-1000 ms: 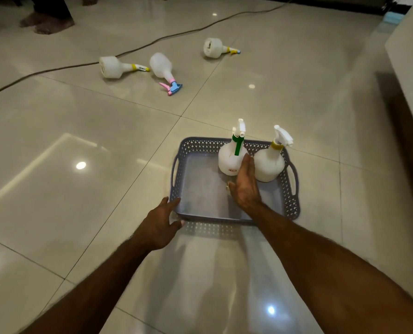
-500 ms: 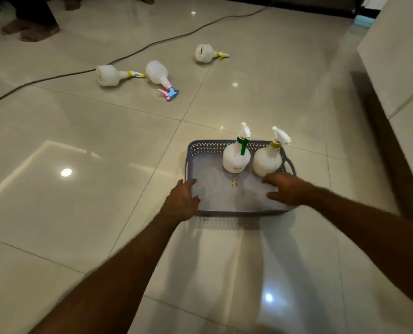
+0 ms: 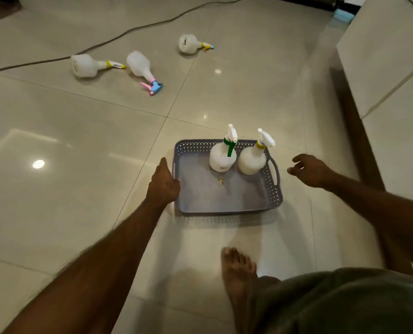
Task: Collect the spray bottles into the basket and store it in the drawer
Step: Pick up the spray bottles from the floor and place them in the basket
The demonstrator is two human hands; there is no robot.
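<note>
I'm standing on a floor of large, glossy beige tiles, divided by thin dark joints. Ceiling lights show on it as small bright spots, the strongest one off to my left beside a broad pale sheen. A dark cable snakes across the far tiles from the left edge towards the top. On my right stands a white cabinet with plain flat fronts, set on a recessed dark brown base. The room is dim overall.

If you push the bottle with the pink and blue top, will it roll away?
Probably a little: the pink-and-blue bottle lies on its round side on glossy floor. Its jutting trigger would likely stop it. It looks empty, so light.
</note>
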